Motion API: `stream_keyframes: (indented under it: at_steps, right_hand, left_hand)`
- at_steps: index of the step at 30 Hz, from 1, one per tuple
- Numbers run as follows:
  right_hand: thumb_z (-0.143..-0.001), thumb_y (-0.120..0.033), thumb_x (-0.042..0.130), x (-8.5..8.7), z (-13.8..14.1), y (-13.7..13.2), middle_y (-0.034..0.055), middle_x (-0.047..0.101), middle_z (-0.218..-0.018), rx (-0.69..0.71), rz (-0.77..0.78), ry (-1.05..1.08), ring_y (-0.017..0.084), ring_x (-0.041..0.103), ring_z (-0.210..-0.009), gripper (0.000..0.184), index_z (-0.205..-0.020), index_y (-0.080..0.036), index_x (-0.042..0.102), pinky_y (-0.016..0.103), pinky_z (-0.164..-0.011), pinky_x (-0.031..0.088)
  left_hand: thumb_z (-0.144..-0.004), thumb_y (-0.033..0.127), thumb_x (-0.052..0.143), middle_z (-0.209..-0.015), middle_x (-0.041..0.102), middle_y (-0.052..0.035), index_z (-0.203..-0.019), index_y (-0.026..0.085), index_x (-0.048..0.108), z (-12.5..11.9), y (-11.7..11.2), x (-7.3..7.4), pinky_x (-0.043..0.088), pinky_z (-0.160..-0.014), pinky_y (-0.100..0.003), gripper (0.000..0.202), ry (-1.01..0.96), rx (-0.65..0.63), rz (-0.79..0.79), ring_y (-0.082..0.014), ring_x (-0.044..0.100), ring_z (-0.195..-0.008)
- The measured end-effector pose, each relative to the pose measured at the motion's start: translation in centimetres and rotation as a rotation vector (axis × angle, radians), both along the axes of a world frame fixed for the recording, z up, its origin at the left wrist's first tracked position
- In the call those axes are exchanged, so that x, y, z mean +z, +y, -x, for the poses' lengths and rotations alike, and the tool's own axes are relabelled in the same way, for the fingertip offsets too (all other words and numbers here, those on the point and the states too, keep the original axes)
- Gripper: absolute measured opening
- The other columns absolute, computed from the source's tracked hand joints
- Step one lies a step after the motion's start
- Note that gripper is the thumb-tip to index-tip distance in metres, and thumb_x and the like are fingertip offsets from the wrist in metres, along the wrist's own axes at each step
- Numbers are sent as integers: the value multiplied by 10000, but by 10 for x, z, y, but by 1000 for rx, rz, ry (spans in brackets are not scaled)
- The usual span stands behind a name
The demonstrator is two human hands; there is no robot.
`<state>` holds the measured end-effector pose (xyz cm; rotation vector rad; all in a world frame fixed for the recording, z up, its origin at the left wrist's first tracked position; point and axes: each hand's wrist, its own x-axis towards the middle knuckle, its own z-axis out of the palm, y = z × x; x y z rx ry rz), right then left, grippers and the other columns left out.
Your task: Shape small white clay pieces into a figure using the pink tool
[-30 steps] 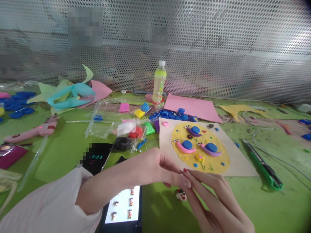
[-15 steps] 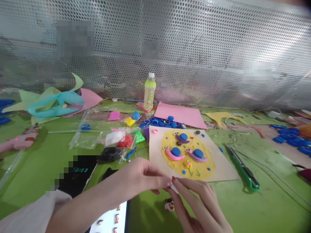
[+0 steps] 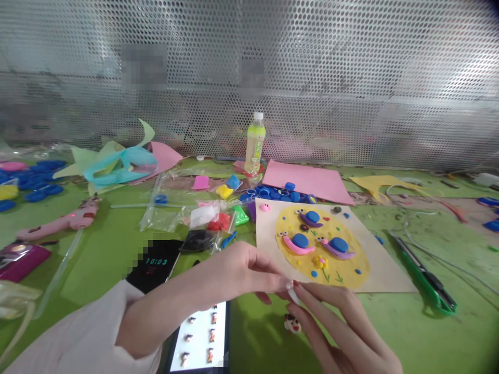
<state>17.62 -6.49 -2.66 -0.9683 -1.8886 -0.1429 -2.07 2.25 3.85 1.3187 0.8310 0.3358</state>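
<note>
A small white piece of modelling clay is pinched between my two hands. My left hand is closed at the fingertips on its upper end. My right hand grips it from the right between thumb and fingers. Just below, on the green table, lies a little clay head with a white face, black top and red mouth. Beyond my fingers is a sheet of card bearing a yellow circle and three clay snails with blue bottle-cap shells. Under my left forearm, a tablet or phone displays small clay figures.
A dark phone shows a clock at left. Behind it lie bagged clays, including a red packet, and blue caps. A drink bottle stands at the back. A green utility knife lies right, a pink glue gun left.
My view has turned left, so the things on the table sit further right in it. Both hands still hold the white clay, which now tilts more upright.
</note>
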Motion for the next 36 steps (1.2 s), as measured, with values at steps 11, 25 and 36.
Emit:
stream_keyframes:
  at_steps: [11,25,36]
  right_hand:
    - [-805,39,718,-1,5,-1,116,680,-993,-43,-51,-9,202,600,-870,350,-1128,-94,688,343,-717,508]
    - [-823,47,688,1,4,-2,99,691,-970,-50,-41,0,193,597,-865,358,-1142,-115,677,338,-701,501]
    - [-824,35,699,-1,8,-1,96,681,-976,-81,-31,35,185,594,-840,334,-1123,-113,679,349,-702,483]
  left_hand:
    - [-755,383,812,-855,761,11,-874,251,797,-4,-6,3,506,-826,-247,179,22,-16,63,-131,674,-855]
    - [-840,446,715,-904,798,25,-868,273,804,-1,-4,-2,534,-769,-220,197,23,-42,-32,-121,687,-814]
    - [-783,432,773,-835,770,13,-835,234,796,-2,-5,-2,521,-778,-233,206,65,9,1,-118,659,-783]
